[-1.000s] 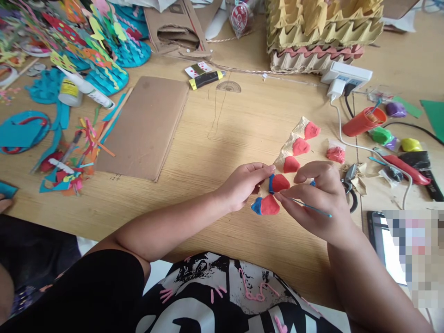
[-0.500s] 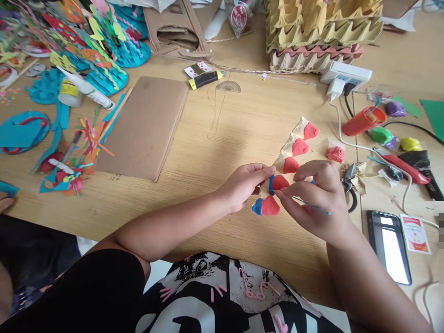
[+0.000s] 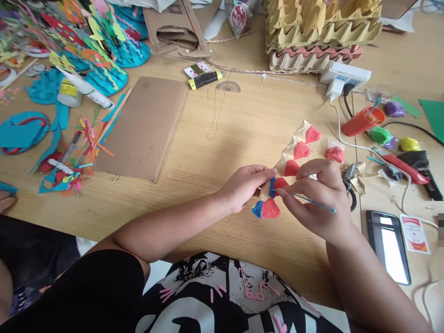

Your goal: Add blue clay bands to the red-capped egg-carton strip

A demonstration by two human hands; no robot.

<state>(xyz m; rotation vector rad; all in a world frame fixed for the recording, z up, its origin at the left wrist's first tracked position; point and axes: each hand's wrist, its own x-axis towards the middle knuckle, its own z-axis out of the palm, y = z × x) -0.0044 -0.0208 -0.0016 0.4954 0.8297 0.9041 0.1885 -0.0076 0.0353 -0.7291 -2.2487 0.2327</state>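
Between thumb and fingers, my left hand (image 3: 243,187) grips a strip of egg carton (image 3: 287,155) with a jagged edge. Red clay covers the points on its right side, and blue clay (image 3: 257,209) lies on the two lower sections. My right hand (image 3: 317,199) pinches a thin blue stick (image 3: 314,201), possibly a cotton swab stem. Its tip meets the blue clay near my left thumb. My right fingers hide part of the strip's right edge.
A cardboard sheet (image 3: 142,129) lies to the left, near coloured paper scraps. Stacked egg trays (image 3: 322,37) stand at the back. On the right are a red cup (image 3: 362,121), a power strip (image 3: 347,75), scissors (image 3: 349,178), clay lumps and a phone (image 3: 388,247). Another person's hand (image 3: 6,201) shows far left.
The carton strip's upper end has shifted slightly right and down. The stick tip has moved left, from the red clay edge onto the blue clay. Both hands keep their grips.
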